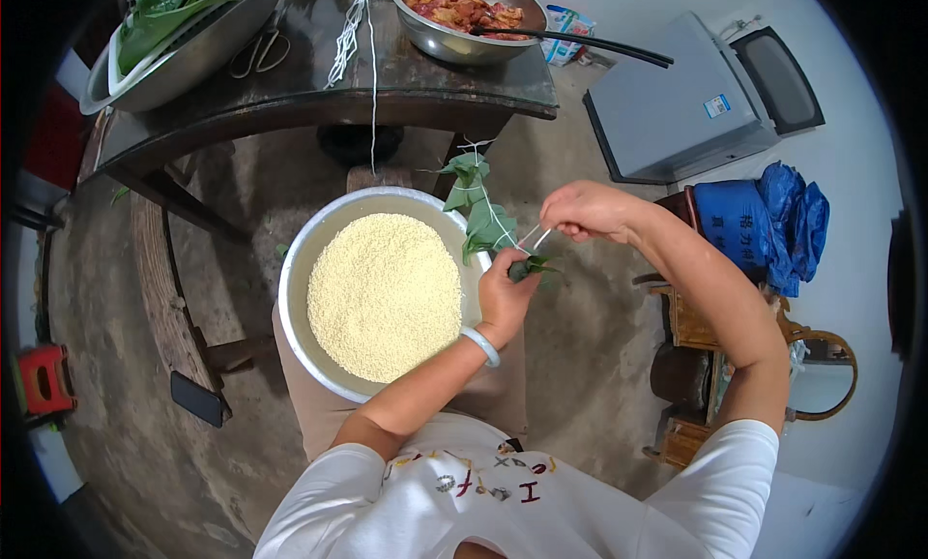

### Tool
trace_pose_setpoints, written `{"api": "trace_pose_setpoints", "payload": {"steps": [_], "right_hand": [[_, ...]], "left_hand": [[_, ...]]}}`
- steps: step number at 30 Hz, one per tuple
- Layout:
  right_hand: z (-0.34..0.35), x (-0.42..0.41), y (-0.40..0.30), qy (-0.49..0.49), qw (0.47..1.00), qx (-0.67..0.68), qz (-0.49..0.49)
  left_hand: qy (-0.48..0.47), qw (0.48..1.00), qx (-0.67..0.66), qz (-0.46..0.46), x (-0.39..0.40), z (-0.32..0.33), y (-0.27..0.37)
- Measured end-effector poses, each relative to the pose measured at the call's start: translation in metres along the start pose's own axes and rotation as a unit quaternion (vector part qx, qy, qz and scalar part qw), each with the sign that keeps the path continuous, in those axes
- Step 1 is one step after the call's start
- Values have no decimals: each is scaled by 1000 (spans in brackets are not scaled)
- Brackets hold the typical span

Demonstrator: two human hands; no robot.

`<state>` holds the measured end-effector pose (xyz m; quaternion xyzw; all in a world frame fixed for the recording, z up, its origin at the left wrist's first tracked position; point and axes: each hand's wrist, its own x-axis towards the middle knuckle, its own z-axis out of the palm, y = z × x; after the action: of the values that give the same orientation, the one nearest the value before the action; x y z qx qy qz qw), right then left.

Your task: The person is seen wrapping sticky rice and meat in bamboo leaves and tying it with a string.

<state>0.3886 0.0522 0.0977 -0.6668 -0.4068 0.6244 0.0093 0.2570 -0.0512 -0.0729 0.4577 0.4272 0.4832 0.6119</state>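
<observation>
My left hand [505, 292] grips a dark green leaf-wrapped parcel [519, 270] at the right rim of a metal basin. White string crosses the parcel, and my right hand [583, 209] pinches a taut length of it just above and to the right. Other leaf-wrapped parcels [484, 222] hang tied along the same string, running up and left over the basin's rim. The wide basin [293, 341] rests on my lap, holding a mound of pale yellowish grains [384, 298] that look like rice.
On the dark table [304, 109] stand a metal bowl of seasoned meat pieces [467, 11] with black chopsticks [602, 45], a bundle of white string [351, 33], scissors [262, 53] and a basin with green leaves [156, 29]. A phone [196, 399] lies on a wooden bench [161, 290] at left.
</observation>
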Motion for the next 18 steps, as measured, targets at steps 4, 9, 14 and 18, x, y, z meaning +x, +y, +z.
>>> {"api": "trace_pose_setpoints", "payload": {"steps": [4,9,14,18], "right_hand": [[12,-16,21,48,964,244,-97],[46,-10,48,78,876,409,-242],[73,-21,66,99,805,515,-279],[99,-55,65,130,795,520,-283]], "left_hand": [[1,999,-19,42,0,1,-6],[-10,995,-98,13,0,-4,2],[-7,985,-173,13,-6,-13,16],[-27,977,-210,28,-7,-14,14]]}}
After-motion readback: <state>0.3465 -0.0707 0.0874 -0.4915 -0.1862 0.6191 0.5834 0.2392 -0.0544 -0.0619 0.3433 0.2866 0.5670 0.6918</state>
